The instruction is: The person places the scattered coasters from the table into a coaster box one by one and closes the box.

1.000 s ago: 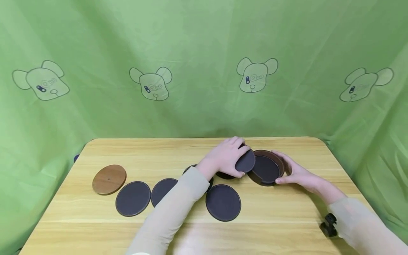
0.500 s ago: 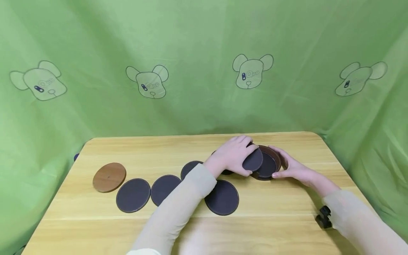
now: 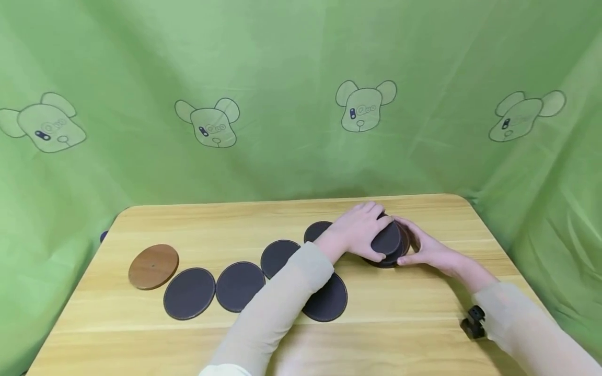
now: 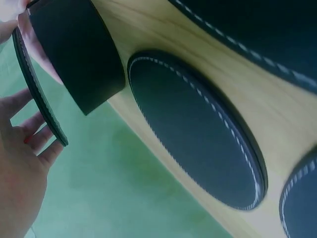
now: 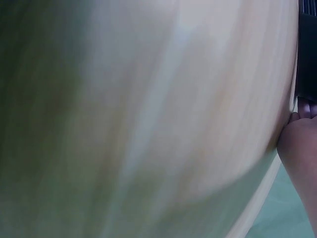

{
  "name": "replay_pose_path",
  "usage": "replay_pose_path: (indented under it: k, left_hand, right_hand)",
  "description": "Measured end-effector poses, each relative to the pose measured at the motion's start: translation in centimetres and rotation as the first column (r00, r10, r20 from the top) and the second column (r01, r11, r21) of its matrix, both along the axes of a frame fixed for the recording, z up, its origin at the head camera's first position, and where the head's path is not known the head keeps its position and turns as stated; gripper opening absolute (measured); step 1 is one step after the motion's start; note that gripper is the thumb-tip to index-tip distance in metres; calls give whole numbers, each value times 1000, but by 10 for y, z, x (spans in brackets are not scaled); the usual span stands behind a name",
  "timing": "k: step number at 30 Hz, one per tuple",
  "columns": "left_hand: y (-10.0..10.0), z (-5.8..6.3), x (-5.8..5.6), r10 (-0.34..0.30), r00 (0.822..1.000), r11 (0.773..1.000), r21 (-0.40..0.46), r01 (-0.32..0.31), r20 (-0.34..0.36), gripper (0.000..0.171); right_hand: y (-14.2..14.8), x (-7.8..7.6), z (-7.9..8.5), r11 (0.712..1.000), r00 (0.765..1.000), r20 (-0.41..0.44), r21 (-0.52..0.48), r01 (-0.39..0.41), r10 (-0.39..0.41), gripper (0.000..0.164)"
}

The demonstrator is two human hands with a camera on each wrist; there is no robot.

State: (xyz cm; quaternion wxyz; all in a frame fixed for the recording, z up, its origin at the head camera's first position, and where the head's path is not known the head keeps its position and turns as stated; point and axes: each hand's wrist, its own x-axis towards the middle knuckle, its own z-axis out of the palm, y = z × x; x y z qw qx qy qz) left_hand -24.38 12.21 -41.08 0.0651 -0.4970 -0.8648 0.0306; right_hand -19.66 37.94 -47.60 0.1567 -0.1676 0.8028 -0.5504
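Observation:
My left hand point(image 3: 359, 230) pinches a round dark leather coaster point(image 3: 388, 239) by its edge, thumb at the near side and fingers at the far side. The coaster overlaps the round brown holder point(image 3: 406, 236) in the head view and covers most of its inside. From the left wrist, this coaster point(image 4: 39, 94) appears edge-on, close beside the holder's dark wall point(image 4: 79, 54). My right hand point(image 3: 428, 251) grips the holder from the right, thumb at the near side. Only part of that hand point(image 5: 299, 148) shows at the right wrist view's edge.
Several more dark stitched coasters lie flat on the wooden table point(image 3: 400, 324): one at far left point(image 3: 189, 293), others toward the middle, including a coaster point(image 3: 326, 300) partly under the left sleeve. A brown wooden disc point(image 3: 153, 267) lies leftmost. Green cloth point(image 3: 282, 172) hangs behind.
My left hand has carried its coaster rightward, from the holder's left edge to over the holder. My right hand keeps its grip on the holder. The head view has shifted slightly.

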Motion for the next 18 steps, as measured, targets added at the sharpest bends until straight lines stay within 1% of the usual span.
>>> replay_pose_path:
  k: [3,8,12,18]
  left_hand:
    - [8,-4,1,3,1000,1000,-7,-3,15,91]
    - [11,-12,0,21,998,1000,-13,-20,63,91]
    - [14,-15,-1,38,995,999,-9,-37,91,91]
    - [15,-21,-2,43,993,999,-18,-41,107,88]
  right_hand:
    - [3,2,1,1000,1000,-12,-5,-9,9,108]
    - [2,1,-2,999,999,-37,-35,-36,35,109]
    - [2,1,0,999,999,-20,-34,-28,28,109]
    - [0,0,0,1000,1000,-15,-17,-26,26,107]
